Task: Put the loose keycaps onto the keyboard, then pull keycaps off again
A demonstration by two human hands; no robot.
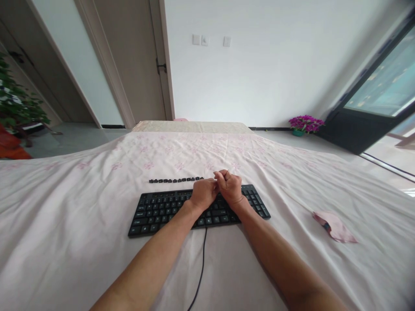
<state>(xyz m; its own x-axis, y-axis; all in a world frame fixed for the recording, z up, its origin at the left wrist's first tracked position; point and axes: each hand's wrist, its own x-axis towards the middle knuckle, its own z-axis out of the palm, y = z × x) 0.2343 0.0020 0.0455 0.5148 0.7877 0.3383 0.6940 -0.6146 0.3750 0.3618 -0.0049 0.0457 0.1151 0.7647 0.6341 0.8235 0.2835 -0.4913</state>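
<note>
A black keyboard point(168, 205) lies on a pale pink flowered cloth, its cable point(202, 263) running toward me. Over its right half my left hand point(205, 191) and my right hand point(229, 186) meet, knuckles close together and fingers curled. Both hands are closed; whatever may be between the fingers is hidden. A ring shows on a finger of the right hand. Just beyond the keyboard's far edge, several small black keycaps point(175, 180) form a row, its right end close to my left hand.
To the right, a small pink cloth point(337, 227) with a dark patch rests on the creased bedspread point(81, 224). Past the far edge are a white wall, a door point(132, 56), a pot of magenta flowers point(305, 124) and a dark-framed glass door point(372, 95). Plants stand at left.
</note>
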